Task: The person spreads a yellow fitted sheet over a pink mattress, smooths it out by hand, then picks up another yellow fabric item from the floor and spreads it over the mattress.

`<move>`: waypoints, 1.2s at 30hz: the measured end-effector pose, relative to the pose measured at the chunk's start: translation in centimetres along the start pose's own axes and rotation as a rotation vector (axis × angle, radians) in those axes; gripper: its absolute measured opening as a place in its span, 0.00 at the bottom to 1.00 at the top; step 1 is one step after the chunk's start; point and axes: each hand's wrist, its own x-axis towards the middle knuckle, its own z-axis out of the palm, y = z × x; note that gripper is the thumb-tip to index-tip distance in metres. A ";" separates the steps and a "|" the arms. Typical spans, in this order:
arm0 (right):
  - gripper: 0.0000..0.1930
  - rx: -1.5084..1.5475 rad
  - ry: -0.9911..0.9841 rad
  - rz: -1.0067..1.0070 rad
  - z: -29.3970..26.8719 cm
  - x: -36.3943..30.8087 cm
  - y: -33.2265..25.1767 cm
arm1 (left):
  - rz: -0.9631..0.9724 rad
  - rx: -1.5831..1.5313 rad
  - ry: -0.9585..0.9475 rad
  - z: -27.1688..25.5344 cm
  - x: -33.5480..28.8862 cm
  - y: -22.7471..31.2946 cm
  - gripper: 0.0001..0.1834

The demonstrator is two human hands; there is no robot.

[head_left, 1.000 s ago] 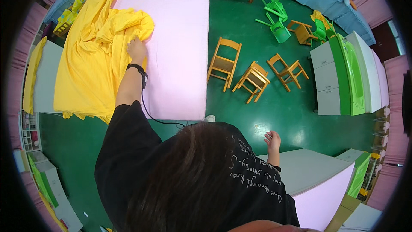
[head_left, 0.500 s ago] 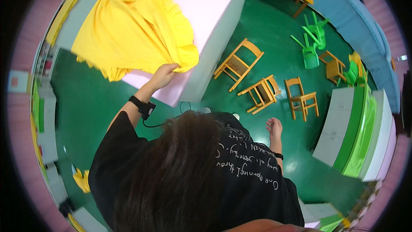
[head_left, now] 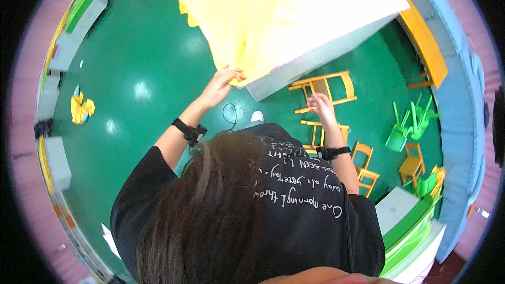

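A yellow cloth with a ruffled edge [head_left: 231, 16] lies over the left part of a large box-like piece of furniture [head_left: 331, 16] with a pale top and grey side. Its near corner is gripped by my left hand [head_left: 220, 85], closed on the fabric at the furniture's near corner. My right hand [head_left: 322, 108] is raised in the air to the right, fingers loosely apart and holding nothing; a wooden chair [head_left: 329, 85] appears just behind it. Bright glare washes out much of the cloth and top, so the far folds cannot be made out.
More small wooden chairs [head_left: 369, 178] and green chairs [head_left: 400, 131] stand on the green floor to the right. A wooden bench [head_left: 428, 42] is along the far right. A yellow bundle [head_left: 81, 109] lies on the floor at left, and a thin cable loop [head_left: 230, 113] hangs by my left forearm.
The view has turned, so the furniture now appears farther right. My left hand still grips the cloth, now pulled to the near corner. My right hand has risen toward the furniture.
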 end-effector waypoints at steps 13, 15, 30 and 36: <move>0.23 0.440 -0.330 0.013 15.7 15.3 -12.6 | -0.208 0.078 0.216 2.2 -4.8 -1.4 0.13; 0.22 0.487 -0.329 0.097 15.7 16.6 -14.0 | -0.219 -0.031 0.166 3.2 -4.8 -3.3 0.14; 0.15 0.204 -0.185 -0.140 5.2 5.4 -9.1 | -0.303 -0.658 0.407 0.6 -4.6 -3.3 0.14; 0.16 0.108 -0.286 -0.083 3.3 4.6 -10.8 | -0.284 -1.884 0.627 0.9 -1.4 -4.1 0.13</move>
